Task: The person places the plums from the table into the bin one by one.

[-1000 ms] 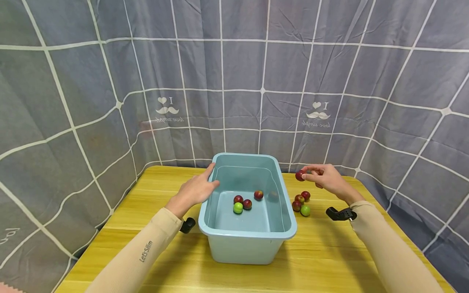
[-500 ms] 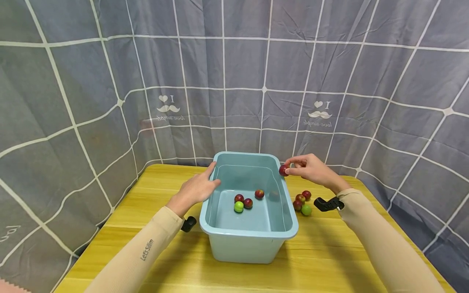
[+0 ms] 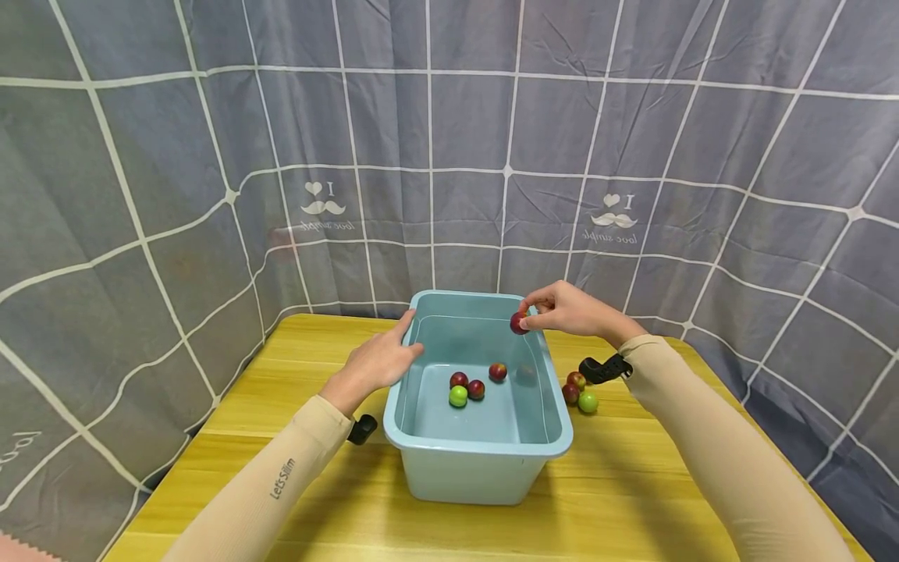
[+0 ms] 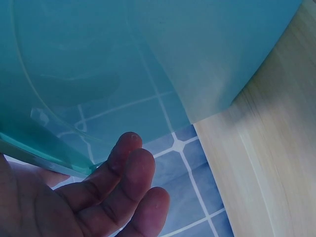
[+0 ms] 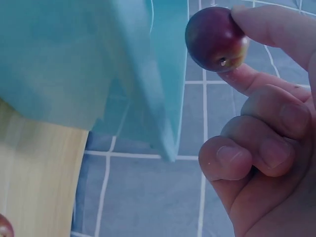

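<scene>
Head view — right hand (image 3: 572,309) pinches red fruit (image 3: 518,323) near tub (image 3: 465,475).

grey curtain (image 3: 463,125), white grid | yellow wood table (image 3: 604,484) | pink zigzag edge (image 3: 15,551)

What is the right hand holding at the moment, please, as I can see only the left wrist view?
Observer: The right hand is pinching a red fruit.
Operator: Thank you; could you tell me what lies inside the tub?
Observer: Three red fruits and one green fruit lie on its floor.
Operator: And is there any fruit on the table, please?
Observer: Yes, the head view shows at least two more red fruits and another green fruit just to the right of the tub.
</scene>
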Demonstrator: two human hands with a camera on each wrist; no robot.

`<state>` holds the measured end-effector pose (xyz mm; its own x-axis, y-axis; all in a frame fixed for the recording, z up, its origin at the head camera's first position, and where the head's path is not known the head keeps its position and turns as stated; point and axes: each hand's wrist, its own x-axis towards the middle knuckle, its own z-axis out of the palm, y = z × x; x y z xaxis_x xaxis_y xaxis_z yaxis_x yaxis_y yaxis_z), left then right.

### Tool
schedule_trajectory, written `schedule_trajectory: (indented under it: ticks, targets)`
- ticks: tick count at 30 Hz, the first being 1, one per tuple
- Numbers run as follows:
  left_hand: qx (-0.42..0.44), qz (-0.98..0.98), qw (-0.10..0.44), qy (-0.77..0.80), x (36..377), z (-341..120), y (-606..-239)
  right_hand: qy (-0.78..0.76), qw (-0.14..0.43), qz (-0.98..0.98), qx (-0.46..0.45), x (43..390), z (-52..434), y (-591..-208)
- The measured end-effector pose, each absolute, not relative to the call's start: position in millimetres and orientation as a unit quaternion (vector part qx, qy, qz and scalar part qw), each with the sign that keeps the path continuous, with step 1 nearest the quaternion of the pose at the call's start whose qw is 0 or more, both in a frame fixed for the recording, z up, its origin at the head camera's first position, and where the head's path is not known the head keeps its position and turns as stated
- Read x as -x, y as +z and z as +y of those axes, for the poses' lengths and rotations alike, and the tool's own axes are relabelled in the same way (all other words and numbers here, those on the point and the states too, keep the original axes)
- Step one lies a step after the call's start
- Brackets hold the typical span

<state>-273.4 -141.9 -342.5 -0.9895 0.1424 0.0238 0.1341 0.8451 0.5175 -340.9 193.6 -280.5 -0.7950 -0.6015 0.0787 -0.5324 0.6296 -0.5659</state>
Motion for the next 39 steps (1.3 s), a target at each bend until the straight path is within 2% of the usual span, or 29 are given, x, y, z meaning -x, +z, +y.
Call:
schedule_trajectory:
  ticks: [17, 39]
  targets:
    - [-0.069, 0.96, 0.011, 0.271, 273, -142, -341, -0.247, 0.098, 0.908, 0.325, 361, 151, -270]
    - [-0.066, 0.959, 0.008, 0.274, 272, -140, -342, -0.183, 0.146, 0.923, 0.306, 389, 126, -289]
